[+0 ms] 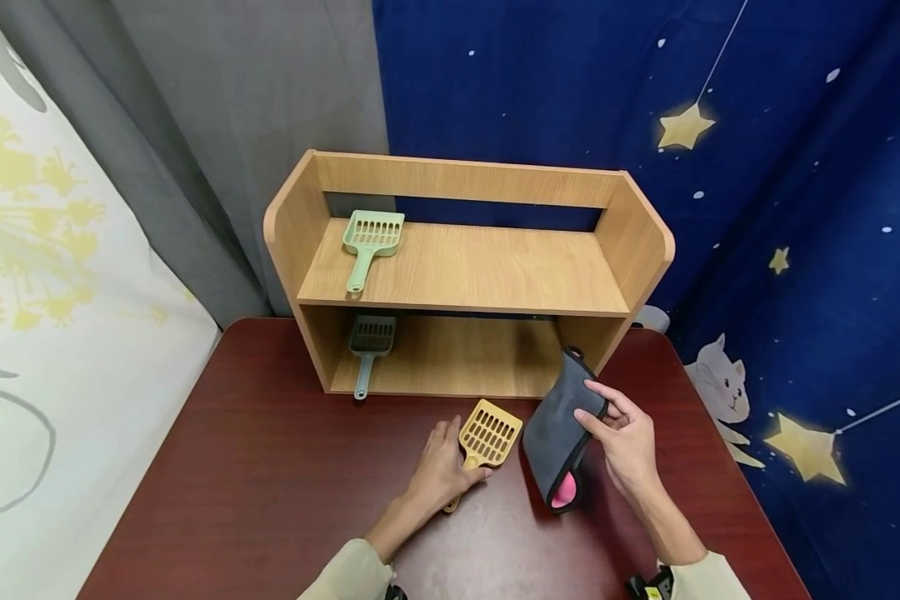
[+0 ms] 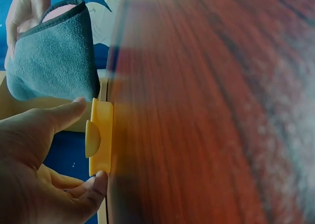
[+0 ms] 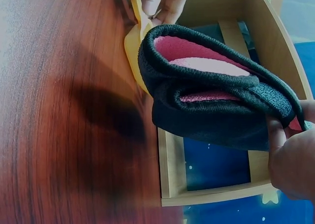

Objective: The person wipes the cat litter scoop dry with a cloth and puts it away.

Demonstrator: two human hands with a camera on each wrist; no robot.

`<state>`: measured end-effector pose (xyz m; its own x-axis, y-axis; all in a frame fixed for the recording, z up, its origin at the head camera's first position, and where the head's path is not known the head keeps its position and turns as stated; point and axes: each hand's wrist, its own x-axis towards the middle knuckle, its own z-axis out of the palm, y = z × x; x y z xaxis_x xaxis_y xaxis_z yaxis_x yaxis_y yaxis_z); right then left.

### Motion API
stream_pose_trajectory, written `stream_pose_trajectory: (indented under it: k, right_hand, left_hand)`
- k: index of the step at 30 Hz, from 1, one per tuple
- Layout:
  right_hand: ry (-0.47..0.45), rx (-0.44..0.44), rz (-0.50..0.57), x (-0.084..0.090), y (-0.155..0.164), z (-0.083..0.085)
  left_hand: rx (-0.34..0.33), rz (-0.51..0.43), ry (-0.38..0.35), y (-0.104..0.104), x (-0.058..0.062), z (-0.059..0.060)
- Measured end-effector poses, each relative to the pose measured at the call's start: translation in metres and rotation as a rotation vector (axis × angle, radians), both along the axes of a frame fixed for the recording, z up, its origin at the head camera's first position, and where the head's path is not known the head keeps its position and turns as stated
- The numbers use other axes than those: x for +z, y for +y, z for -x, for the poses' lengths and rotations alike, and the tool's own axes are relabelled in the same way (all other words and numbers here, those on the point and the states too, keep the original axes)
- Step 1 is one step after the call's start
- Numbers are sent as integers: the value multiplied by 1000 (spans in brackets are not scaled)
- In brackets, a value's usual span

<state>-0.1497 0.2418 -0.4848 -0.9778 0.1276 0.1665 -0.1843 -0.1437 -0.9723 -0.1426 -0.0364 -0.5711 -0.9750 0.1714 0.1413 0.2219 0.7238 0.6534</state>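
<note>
Cloth [image 1: 558, 425]: soft, light, floppy; right hand [image 1: 624, 440] pinches its top edge. Scoop [image 1: 486, 437]: stiff light plastic; left hand [image 1: 438, 472] grips handle.

Bare hands [image 1: 442, 467]; pale cream long sleeves [image 1: 345, 575] cover both forearms

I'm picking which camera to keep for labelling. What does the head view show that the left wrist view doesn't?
Only the head view shows the wooden shelf with a green scoop on top and a grey scoop below. Only the left wrist view shows the yellow scoop handle's end between thumb and fingertips. Both show the left hand on that scoop and the right hand holding the grey cloth.
</note>
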Motion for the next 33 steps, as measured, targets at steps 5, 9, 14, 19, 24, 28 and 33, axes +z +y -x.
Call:
stream_pose_trajectory:
  k: [5, 9, 14, 19, 24, 28, 33]
  right_hand:
    - [-15, 4, 9, -3, 0, -2]
    - [-19, 2, 17, -5, 0, -2]
    - [-18, 2, 24, -7, 1, -3]
    - [-18, -6, 29, -7, 2, -4]
    - [-13, -14, 31, -5, 3, -4]
    - [-9, -20, 31, -3, 4, -3]
    - [3, -27, 31, -1, 5, -3]
  left_hand:
    - [14, 38, 29, 2, -4, 0]
    - [15, 53, 43, 2, -4, 1]
    - [9, 36, 20, -1, -2, 2]
    - [6, 14, 9, -7, -2, 2]
    - [-8, 36, 44, -13, -3, 2]
    - [-19, 50, 78, -17, -5, 3]
    - [-41, 38, 94, -22, -5, 3]
